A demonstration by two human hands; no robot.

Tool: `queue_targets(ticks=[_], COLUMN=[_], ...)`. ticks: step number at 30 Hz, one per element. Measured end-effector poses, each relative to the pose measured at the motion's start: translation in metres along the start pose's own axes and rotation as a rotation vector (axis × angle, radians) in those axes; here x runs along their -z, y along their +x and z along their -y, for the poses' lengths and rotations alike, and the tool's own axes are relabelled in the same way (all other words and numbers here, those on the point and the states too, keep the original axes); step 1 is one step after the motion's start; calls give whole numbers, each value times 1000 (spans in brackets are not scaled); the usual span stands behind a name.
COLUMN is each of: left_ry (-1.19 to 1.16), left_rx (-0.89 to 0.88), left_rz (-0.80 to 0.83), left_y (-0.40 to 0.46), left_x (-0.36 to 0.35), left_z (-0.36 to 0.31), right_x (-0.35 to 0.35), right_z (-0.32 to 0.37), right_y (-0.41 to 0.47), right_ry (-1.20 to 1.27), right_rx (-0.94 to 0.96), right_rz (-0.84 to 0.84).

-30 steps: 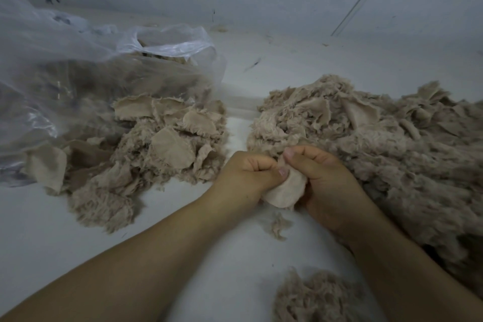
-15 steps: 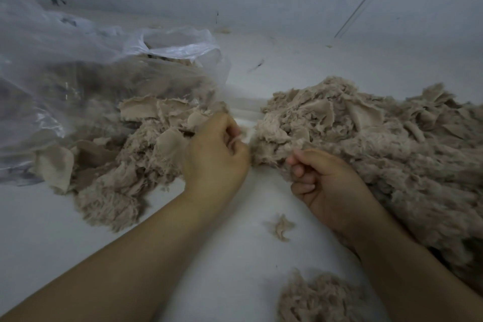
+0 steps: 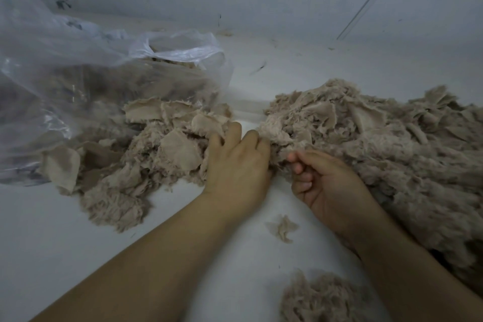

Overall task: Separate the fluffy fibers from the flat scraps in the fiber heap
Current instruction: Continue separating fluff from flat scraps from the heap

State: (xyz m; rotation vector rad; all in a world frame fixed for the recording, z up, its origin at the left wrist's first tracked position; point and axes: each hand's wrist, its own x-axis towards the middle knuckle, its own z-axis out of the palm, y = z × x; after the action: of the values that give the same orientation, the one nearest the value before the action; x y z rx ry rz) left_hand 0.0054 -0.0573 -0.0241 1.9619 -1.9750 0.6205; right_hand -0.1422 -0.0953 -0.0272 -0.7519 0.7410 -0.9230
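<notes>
Left hand (image 3: 236, 162) lies fingers-extended against the fiber heap (image 3: 379, 149) edge. Right hand (image 3: 326, 180) pinches fibers at that edge, fingers curled.

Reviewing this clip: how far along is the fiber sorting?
Partly done: flat scraps lie piled by the plastic bag, and a fluffy clump sits near the camera. Both the left hand and right hand work the big heap, which remains large and mixed.
</notes>
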Motion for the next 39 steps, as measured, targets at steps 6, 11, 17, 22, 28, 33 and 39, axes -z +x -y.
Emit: queue_targets(ticks=[6,11,17,22,28,33,39], left_ry=[-200,-467,-1122,-1462,-1688,-1685,-1693], left_rx=[-86,-155,69,502,608,479,455], left_rz=[-25,-113,-11,51,90,182,191], left_y=[2,-4,-9,0,0,-3,-3], left_x=[-7,-4,-3,-9,-7,-5,-5], left_z=[5,-11,-14,-5,-5,-6,-6], right_x=[-1,0,2,0,-2,-6,1], right_z=[1,2,3,0,-1,-1,-1], right_y=[-2,-2,0,-2,-1,0,-5], right_ry=[-13,-5,20,-74,-72,-47,-185], right_rx=[1,-17,-167,-76,-13,4,20], right_rz=[45,80,110,128,-21,-20,130])
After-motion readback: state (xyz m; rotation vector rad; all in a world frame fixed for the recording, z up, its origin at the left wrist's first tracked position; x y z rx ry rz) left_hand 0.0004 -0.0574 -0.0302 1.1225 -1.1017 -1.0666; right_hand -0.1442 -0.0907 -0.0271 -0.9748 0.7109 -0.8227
